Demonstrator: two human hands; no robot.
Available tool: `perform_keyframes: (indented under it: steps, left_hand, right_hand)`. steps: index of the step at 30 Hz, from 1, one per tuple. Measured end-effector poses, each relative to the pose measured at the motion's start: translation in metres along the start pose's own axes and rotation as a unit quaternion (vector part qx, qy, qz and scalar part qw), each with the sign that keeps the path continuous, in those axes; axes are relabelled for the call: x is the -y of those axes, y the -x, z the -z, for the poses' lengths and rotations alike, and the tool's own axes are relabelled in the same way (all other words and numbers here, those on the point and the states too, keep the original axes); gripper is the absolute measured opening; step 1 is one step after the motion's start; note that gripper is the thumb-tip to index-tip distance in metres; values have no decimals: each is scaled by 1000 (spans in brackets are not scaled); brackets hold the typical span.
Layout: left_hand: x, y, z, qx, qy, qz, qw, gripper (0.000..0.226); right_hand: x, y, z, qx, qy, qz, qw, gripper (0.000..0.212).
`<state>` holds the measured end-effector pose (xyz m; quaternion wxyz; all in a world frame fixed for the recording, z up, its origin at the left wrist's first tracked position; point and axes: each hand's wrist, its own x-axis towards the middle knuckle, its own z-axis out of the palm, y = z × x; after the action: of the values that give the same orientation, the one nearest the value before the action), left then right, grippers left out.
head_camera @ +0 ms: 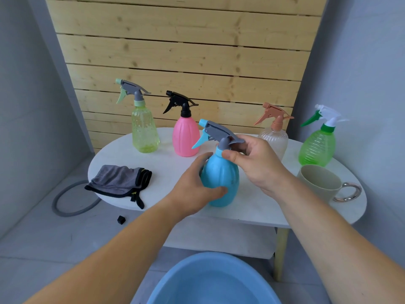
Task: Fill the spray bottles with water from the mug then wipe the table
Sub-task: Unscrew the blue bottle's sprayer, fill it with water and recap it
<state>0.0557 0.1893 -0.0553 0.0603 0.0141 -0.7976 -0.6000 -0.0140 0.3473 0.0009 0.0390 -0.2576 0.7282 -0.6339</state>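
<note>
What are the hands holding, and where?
The blue spray bottle: the left hand grips its round body, and the right hand holds its neck.

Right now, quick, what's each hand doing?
The left hand holds the blue bottle by its body.
The right hand grips its spray top.

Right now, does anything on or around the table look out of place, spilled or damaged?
No spill shows; the held blue spray bottle and the other four bottles stand upright. The grey cloth lies crumpled at the table's left edge, partly overhanging it. A small black piece lies on the floor below it.
</note>
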Motion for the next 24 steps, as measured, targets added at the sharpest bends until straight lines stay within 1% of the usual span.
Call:
perform_keyframes:
  steps: [1,2,3,4,6,7,8,10,11,12,14,15,16,17,18,19,20,21,22,24]
  left_hand:
    - [1,-1,-2,-23,-21,-7,999,86]
    - [1,0,-4,-42,-53,-10,998,88]
    - [2,0,-5,-45,-64,-12,997,93]
    - [2,0,-8,-29,-55,-6,998,95]
    - [1,1,-8,6,3,1,1000,82]
    - [1,1,-7,8,15,-3,1000,79]
    - [1,0,-7,-8,4,-6,1000,80]
    - [1,-1,-11,-50,-50,-17,997,91]
    - [2,-2,-13,-49,-55,-19,997,97]
    - [4,-3,-14,-32,-35,-15,999,100]
    - [3,-2,-11,5,1,-8,1000,94]
    - [1,-1,-7,7,-1,-8,1000,91]
    - [2,-2,-4,-10,-16,-10,1000,91]
    - [3,-2,-3,-30,-39,-12,999,95]
    - [5,-2,-3,-34,-55,-15,998,99]
    - [6,-1,-5,-20,-51,-11,998,105]
    - [6,0,-8,0,-25,2,1000,108]
    - [5,1,-9,16,-5,17,1000,106]
    - [5,0,-9,13,2,13,1000,101]
    - [4,-3,-10,-24,-27,0,999,91]
  right_hand:
    - [0,0,0,1,-7,-3,1000,24]
    - [0,1,0,5,-16,-6,1000,23]
    - [0,2,0,7,-23,-7,1000,23]
    - [0,2,-1,9,-28,-7,1000,23]
    - [1,3,-1,9,-35,-7,999,22]
    - [0,3,-1,5,-34,-7,999,22]
    - [0,3,-1,1,-32,-7,999,22]
    - [1,4,-1,-4,-24,-2,1000,23]
    - [1,4,-2,-6,-19,2,1000,24]
    - [1,3,-3,-7,-15,6,1000,24]
    - [1,3,-4,-11,-8,8,1000,25]
    - [1,3,-3,-13,-5,8,1000,24]
    - [0,3,-2,-15,0,9,1000,24]
    - [0,3,0,-16,5,10,1000,24]
    - [0,3,1,-17,9,10,1000,24]
    - [-1,3,1,-18,9,10,1000,24]
    - [0,3,1,-17,5,9,1000,24]
    - [0,4,2,-15,1,8,1000,24]
    - [0,4,2,-15,2,8,1000,24]
    - [0,4,3,-20,16,14,1000,24]
